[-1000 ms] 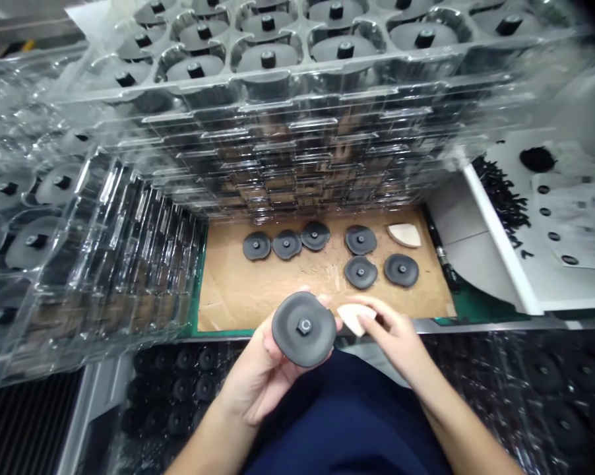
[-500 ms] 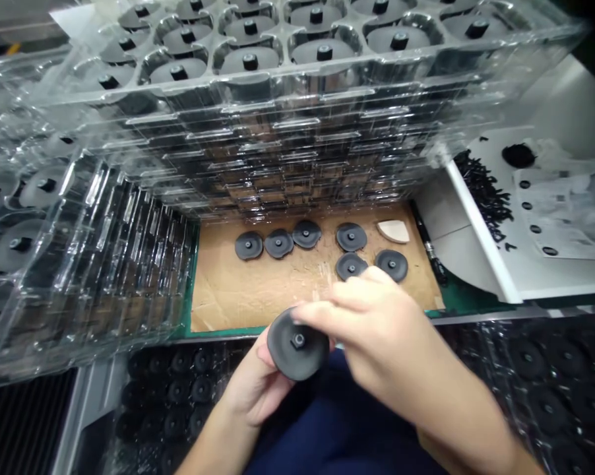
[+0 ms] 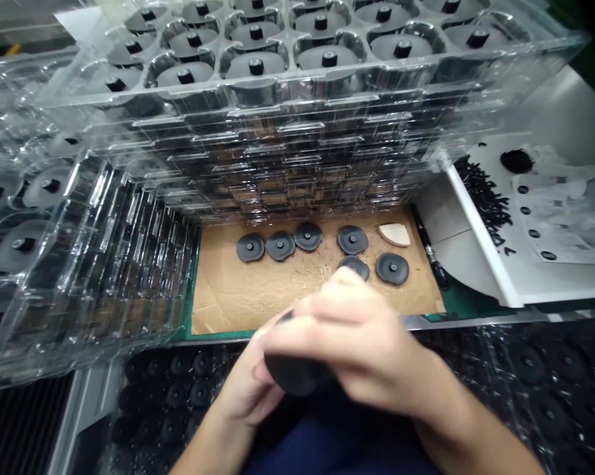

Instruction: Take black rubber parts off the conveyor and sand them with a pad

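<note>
Left hand (image 3: 248,386) grasps a dark disc (image 3: 297,376) at its side, just in front of the person's navy garment (image 3: 302,448). Right hand (image 3: 371,340) is blurred, its bent fingers across the disc's top; whether they hold anything cannot be told. The disc's outline is roundish, with no clear long axis; its near edge curves toward the body, while its centre is hidden, so where that points is unclear.

Below the bench edge, a lower left tray (image 3: 189,379) and a lower right tray (image 3: 490,356) hold black discs in rows. Beyond the hands, a cardboard sheet (image 3: 238,297) carries six studded discs (image 3: 392,268), studs upward, one partly covered by the right hand. A pale wedge (image 3: 395,235) lies behind them, a black pen (image 3: 430,251) along the right edge. The white bin (image 3: 564,280) contains small black pieces (image 3: 480,198) and printed labels (image 3: 549,224).

Clear tray stacks rise at left (image 3: 129,244) and behind (image 3: 278,125), one stud-up disc per visible recess.
</note>
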### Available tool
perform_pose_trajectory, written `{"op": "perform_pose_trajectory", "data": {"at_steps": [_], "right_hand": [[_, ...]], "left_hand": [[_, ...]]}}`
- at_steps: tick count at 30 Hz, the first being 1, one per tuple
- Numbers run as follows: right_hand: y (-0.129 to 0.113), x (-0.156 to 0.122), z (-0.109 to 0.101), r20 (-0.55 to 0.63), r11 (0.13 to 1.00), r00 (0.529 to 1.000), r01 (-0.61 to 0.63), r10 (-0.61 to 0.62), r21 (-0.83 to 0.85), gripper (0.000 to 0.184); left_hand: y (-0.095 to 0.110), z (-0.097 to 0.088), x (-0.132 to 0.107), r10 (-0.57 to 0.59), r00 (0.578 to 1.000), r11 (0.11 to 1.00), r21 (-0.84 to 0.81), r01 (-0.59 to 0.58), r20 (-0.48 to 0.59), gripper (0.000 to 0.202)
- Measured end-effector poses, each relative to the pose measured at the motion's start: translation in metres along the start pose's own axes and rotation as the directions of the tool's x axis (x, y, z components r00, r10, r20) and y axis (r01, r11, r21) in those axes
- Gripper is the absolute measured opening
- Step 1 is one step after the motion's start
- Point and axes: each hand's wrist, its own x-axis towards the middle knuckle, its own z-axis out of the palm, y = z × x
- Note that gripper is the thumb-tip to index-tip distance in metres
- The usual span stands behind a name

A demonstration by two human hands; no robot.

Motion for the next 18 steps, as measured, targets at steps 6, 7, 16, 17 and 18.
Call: {"op": "perform_pose_trajectory", "data": {"at_steps": [6,7,16,17,18], "right_hand": [[0.045,-0.041,0.017,-0.232,0.793,0.759,-0.569,0.608,0.217,0.02],[0.051,-0.05,0.029,-0.203,0.748,0.722,-0.616,0.661,0.245,0.022],[0.041,-0.053,0.049,-0.258,0.73,0.684,-0.651,0.683,0.208,0.025],[0.03,-0.043,0.039,-0.33,0.76,0.688,-0.619,0.646,0.198,0.025],[0.017,-0.033,0.03,-0.424,0.819,0.711,-0.552,0.561,0.158,0.024]], "left_hand": [[0.011,-0.017,-0.005,0.079,0.995,0.99,-0.122,-0.071,0.068,0.053],[0.011,-0.018,-0.004,0.083,0.995,0.99,-0.123,-0.075,0.063,0.053],[0.001,-0.014,0.003,0.082,0.989,0.988,-0.141,-0.065,0.12,0.053],[0.001,-0.013,0.004,0.087,0.99,0.988,-0.14,-0.071,0.113,0.055],[0.001,-0.012,0.004,0.089,0.991,0.988,-0.135,-0.076,0.099,0.057]]}}
